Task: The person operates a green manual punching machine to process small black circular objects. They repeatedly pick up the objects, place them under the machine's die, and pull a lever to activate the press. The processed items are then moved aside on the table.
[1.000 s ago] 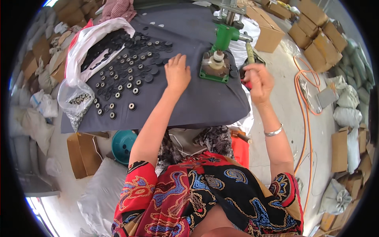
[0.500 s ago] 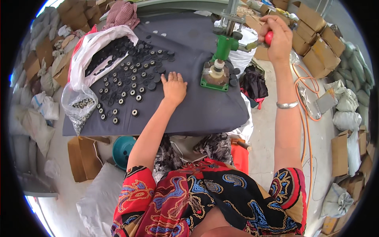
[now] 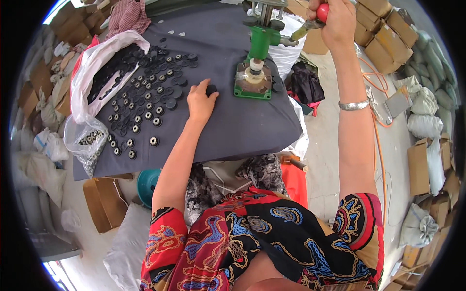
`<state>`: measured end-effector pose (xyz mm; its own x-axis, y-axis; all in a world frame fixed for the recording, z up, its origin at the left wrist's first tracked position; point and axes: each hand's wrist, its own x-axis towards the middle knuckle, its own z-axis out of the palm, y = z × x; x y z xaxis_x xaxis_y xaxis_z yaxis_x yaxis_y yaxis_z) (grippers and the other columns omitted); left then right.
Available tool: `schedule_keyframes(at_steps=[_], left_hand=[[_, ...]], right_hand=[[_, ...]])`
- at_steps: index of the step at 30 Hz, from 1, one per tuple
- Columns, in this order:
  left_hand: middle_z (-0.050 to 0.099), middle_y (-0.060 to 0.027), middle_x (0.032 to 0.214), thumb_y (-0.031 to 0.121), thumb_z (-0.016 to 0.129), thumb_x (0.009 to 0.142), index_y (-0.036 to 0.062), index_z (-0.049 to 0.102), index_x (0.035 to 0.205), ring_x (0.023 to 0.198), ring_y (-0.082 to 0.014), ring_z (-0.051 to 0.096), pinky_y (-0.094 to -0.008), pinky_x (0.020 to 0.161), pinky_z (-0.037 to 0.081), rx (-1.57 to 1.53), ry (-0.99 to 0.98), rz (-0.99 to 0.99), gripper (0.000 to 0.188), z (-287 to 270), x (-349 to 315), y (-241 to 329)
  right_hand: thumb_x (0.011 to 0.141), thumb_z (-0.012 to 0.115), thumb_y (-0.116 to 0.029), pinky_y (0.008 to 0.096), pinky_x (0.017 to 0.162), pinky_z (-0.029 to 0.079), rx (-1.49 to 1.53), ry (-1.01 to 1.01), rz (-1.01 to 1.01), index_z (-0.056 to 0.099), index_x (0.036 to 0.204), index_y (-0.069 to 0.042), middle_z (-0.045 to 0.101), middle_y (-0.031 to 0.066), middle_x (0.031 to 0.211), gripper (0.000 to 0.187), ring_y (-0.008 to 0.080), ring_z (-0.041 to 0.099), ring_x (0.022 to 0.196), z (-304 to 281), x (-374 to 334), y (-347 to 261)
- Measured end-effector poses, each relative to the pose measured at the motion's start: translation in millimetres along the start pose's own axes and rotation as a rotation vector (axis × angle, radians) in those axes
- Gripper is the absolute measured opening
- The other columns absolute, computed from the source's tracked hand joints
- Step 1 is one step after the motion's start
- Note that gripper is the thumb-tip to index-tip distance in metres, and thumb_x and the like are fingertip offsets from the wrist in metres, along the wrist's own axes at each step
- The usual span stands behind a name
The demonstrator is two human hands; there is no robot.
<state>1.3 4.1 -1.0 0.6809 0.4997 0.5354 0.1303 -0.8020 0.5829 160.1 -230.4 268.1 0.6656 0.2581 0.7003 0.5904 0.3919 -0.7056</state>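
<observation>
My left hand (image 3: pixel 200 103) rests on the dark cloth of the table, thumb and fingers closed round a small black round cap (image 3: pixel 210 90). Its wrist lies to the right of several loose black caps (image 3: pixel 171 103), some with metal rings set in them. My right hand (image 3: pixel 338 25) is wrapped round the lever of a green hand press (image 3: pixel 260 43), at its red ball knob (image 3: pixel 322 13). On the press's base plate (image 3: pixel 252 93) stands a pale round die (image 3: pixel 256 65), below the upper part of the press.
An open white bag of black caps (image 3: pixel 83 72) lies on the table's left, beside a clear bag of metal rings (image 3: pixel 90 140). Cartons (image 3: pixel 388 46) and sacks line the right side. An orange hose (image 3: pixel 383 160) runs along the floor, and a teal basin (image 3: pixel 147 183) sits under the table.
My left hand has gone from lying with fingers extended to gripping a black cap. The lever and my right hand have swung higher. The whole view has shifted slightly.
</observation>
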Motion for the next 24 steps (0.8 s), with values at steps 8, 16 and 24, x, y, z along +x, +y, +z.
schedule_keyframes(at_steps=[8,16,24], left_hand=[[0.066,-0.0175,0.103,0.012,0.079,0.071,0.0042,0.048,0.133,0.099,-0.0319,0.062,-0.0409,0.085,0.048,-0.221,-0.141,0.048,0.07,39.7,40.7,81.2],[0.066,-0.0178,0.11,0.012,0.079,0.071,0.0027,0.038,0.14,0.108,-0.0324,0.059,-0.0411,0.092,0.046,-0.212,-0.113,0.056,0.081,66.4,51.3,92.4],[0.066,-0.0217,0.113,0.011,0.081,0.069,0.0004,0.035,0.141,0.109,-0.0344,0.062,-0.0393,0.094,0.048,-0.338,-0.117,-0.025,0.085,82.1,54.1,89.1]], right_hand=[[0.091,0.049,-0.016,0.0232,0.039,0.04,0.036,-0.011,0.003,0.065,0.089,0.002,0.051,0.0037,0.056,0.024,0.0107,0.045,0.043,-1.4,3.4,-1.1],[0.091,0.048,-0.016,0.0238,0.036,0.038,0.029,0.007,0.025,0.064,0.089,0.001,0.051,0.0056,0.054,0.024,0.012,0.045,0.041,-0.4,1.9,-2.0],[0.092,0.048,-0.018,0.0234,0.038,0.038,-0.017,0.003,-0.038,0.063,0.085,-0.001,0.052,0.0045,0.054,0.024,0.0117,0.046,0.041,4.2,-9.5,-6.4]])
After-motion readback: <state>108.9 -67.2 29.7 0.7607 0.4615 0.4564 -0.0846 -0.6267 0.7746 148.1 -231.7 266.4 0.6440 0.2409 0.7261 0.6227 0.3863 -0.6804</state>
